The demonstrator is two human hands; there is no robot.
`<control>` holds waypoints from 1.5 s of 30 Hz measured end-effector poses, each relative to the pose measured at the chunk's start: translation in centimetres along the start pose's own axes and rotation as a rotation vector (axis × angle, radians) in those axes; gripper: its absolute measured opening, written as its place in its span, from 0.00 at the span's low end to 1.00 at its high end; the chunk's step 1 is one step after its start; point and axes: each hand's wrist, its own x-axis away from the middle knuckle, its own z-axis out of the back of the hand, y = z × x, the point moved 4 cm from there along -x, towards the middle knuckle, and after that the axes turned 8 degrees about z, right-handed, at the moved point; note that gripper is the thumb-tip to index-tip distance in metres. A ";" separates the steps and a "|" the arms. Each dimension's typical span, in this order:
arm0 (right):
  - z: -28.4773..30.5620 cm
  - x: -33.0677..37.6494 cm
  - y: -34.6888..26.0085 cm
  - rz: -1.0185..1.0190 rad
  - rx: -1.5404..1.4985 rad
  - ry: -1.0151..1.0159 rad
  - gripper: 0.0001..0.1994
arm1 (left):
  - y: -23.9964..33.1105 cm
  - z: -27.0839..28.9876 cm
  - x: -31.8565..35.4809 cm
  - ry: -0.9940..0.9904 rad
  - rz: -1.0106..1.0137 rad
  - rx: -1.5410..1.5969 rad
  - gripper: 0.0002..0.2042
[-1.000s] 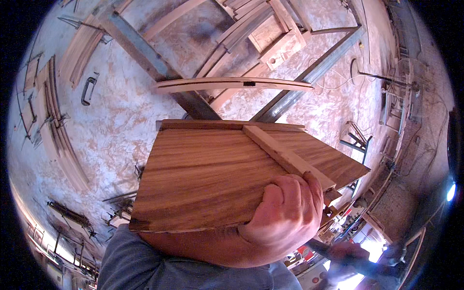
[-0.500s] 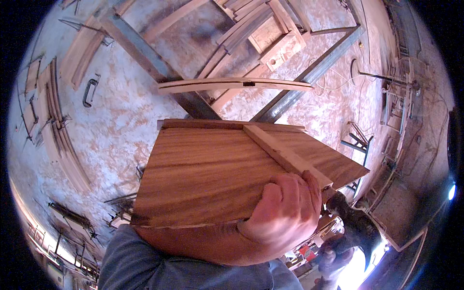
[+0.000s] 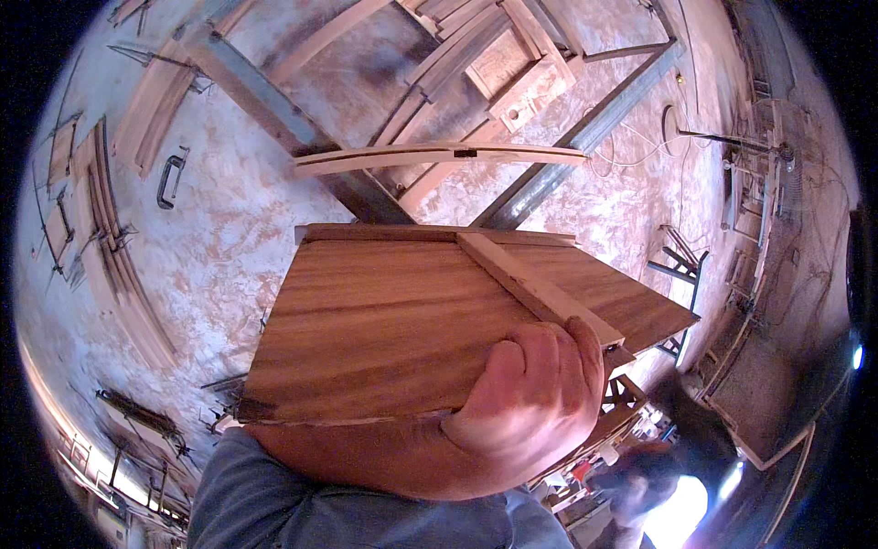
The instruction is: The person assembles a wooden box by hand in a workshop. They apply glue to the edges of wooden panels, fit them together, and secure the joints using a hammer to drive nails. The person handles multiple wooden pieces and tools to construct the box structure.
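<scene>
My left hand (image 3: pixel 535 393) reaches across from the lower left, its fingers wrapped over a narrow wooden strip (image 3: pixel 540 284) and the near edge of a brown wood-grain panel (image 3: pixel 384 320). The strip lies across the panel, from its far edge to my fingers. Along the far edge runs a wooden rail (image 3: pixel 375 232). In shadow at the lower right, my right hand (image 3: pixel 631 480) appears closed around a black tool (image 3: pixel 690 416). Motion blurs the tool, so its kind is unclear; it is apart from the strip.
Beyond the panel, a curved slotted wooden piece (image 3: pixel 439 158) spans crossed metal bars (image 3: pixel 540 183). A C-clamp (image 3: pixel 168 181) lies on the dusty floor to the left, near stacked curved wood pieces (image 3: pixel 114 265). More wood parts (image 3: pixel 512 69) lie at the back.
The black tool has moved right and away from the strip's near end, along with my right hand. My left hand keeps its grip; the panel has shifted slightly left in view.
</scene>
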 end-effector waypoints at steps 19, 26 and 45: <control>-0.2 -0.2 1.1 0.123 0.167 -0.147 0.22 | 0.7 0.1 0.2 0.017 -0.019 -0.065 0.04; 0.1 -4.3 1.4 -0.085 -0.189 -0.048 0.05 | 1.4 0.1 -0.1 -0.063 -0.019 -0.096 0.02; -6.1 -8.3 5.6 0.157 -0.800 0.238 0.18 | -8.9 2.9 -11.2 -0.614 -0.018 -0.055 0.26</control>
